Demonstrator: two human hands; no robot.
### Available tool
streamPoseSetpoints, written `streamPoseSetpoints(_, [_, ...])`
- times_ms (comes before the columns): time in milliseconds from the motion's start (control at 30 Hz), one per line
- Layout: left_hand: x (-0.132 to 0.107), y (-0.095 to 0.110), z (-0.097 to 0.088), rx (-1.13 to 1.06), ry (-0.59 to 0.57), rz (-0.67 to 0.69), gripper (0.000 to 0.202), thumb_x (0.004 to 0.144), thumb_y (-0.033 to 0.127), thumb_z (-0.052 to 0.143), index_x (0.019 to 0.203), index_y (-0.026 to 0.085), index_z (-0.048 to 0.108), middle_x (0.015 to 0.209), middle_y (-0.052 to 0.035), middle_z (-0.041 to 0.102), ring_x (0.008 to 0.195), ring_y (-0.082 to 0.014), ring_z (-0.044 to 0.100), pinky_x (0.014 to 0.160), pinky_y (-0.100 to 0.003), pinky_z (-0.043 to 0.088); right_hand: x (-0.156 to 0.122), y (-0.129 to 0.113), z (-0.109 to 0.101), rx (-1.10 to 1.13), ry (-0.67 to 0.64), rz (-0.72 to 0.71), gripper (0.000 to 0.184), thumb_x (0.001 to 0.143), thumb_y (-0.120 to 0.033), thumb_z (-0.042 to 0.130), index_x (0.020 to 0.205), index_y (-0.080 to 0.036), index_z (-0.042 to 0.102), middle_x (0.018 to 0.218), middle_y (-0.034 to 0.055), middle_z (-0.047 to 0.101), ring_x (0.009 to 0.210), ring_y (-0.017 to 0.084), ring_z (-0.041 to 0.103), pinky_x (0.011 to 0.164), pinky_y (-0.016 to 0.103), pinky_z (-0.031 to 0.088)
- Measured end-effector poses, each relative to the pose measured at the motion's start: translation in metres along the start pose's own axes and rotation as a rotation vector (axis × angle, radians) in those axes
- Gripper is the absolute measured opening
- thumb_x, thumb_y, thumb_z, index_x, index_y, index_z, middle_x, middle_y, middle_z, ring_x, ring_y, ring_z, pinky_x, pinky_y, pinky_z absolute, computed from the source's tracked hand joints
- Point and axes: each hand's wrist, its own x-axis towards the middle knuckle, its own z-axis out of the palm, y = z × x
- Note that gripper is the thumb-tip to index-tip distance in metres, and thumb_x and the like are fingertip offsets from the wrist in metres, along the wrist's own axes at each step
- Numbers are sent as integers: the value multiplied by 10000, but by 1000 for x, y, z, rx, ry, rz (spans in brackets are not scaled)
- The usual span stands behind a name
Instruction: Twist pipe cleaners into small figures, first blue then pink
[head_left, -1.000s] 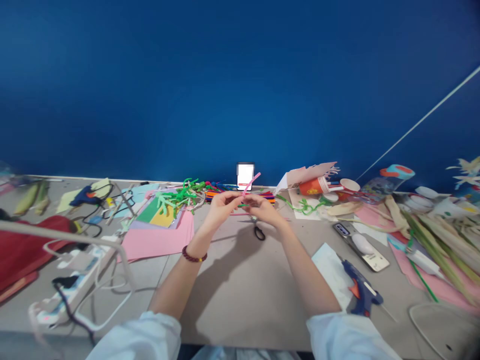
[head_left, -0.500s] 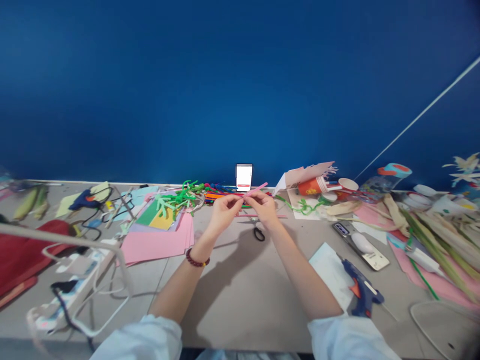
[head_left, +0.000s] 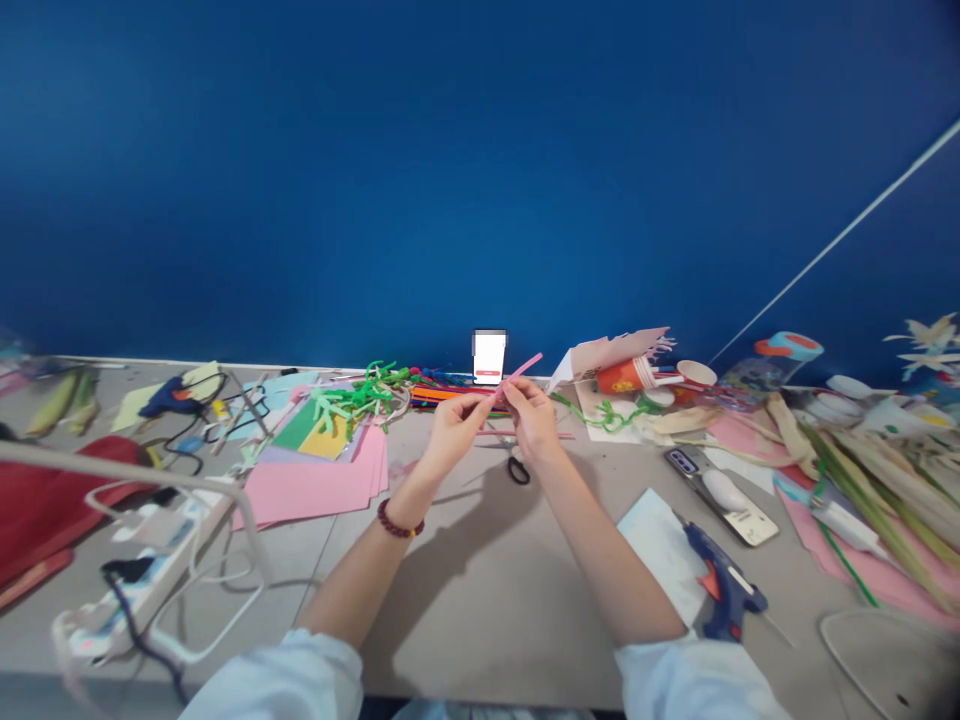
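Note:
A pink pipe cleaner (head_left: 527,366) slants up and to the right out of my fingers, over the middle of the table. My left hand (head_left: 454,430) pinches its lower end between thumb and forefinger. Close beside it, my right hand (head_left: 531,415) has its fingers closed on the same stem; the fingertips hide part of it. Below the hands, another pink stem (head_left: 564,435) lies across the table, partly hidden behind my right hand. Black-handled scissors (head_left: 519,470) rest just under it, their blades partly covered. A phone with a lit screen (head_left: 489,356) stands upright behind my hands.
Left of me are pink paper sheets (head_left: 307,490), green pipe cleaners (head_left: 375,385) and a power strip (head_left: 150,570) with cables. At right lie a blue glue gun (head_left: 724,585), a second phone (head_left: 742,510), paper cups (head_left: 626,374) and corn husks (head_left: 862,480). A blue wall (head_left: 480,180) rises behind.
My right hand has turned more upright and moved slightly. The pink pipe cleaner now points more steeply upward and has shifted a little right. My left hand has shifted slightly.

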Motion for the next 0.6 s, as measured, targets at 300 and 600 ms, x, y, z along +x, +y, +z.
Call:
streamPoseSetpoints(300, [1, -8, 2, 21, -51, -20, 335, 760, 452, 603, 644, 143, 660, 473, 32, 396, 466, -75, 313, 434, -207, 249, 3, 0, -2, -11, 73, -10, 315, 580, -416, 738, 722, -211, 546, 703, -19, 596, 616, 112, 531, 615, 262, 469])
streamPoseSetpoints(600, [3, -23, 8, 33, -43, 9, 305, 753, 433, 601, 722, 142, 688, 537, 17, 500, 512, -88, 372, 479, -208, 280, 17, -12, -19, -34, 113, -77, 356, 594, -444, 728, 742, -214, 500, 687, -32, 549, 595, 100, 510, 631, 259, 463])
